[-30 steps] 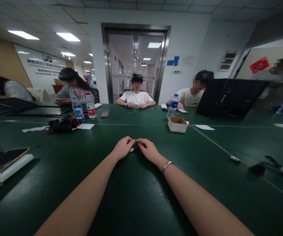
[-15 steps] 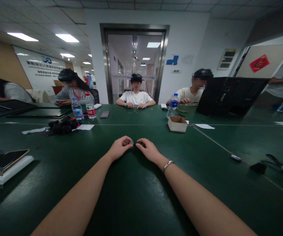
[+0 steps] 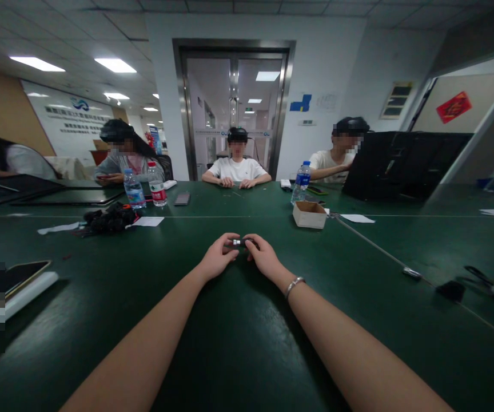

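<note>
Over the green table [image 3: 212,332] my right hand [image 3: 266,256] grips a small dark cylindrical object [image 3: 239,243] with a shiny silver end, its thumb and fingers closed round the dark part. The silver end points left, and the exact kind is too small to make out. Around that silver end my left hand [image 3: 219,258] is open, with its thumb below and its fingers above, apart from each other. Whether a left fingertip touches the silver end cannot be told. The right wrist wears a silver bracelet [image 3: 294,287].
An open box [image 3: 310,216] and a water bottle [image 3: 302,182] stand ahead to the right. Two more bottles, a red-labelled one [image 3: 156,186] included, stand left near a black bundle [image 3: 110,220]. A large black case [image 3: 405,166] is at right. Several people sit around the table.
My left thumb and fingers have spread apart, and the left hand has shifted slightly right. The object's silver end now shows more fully, and both hands are slightly higher.
</note>
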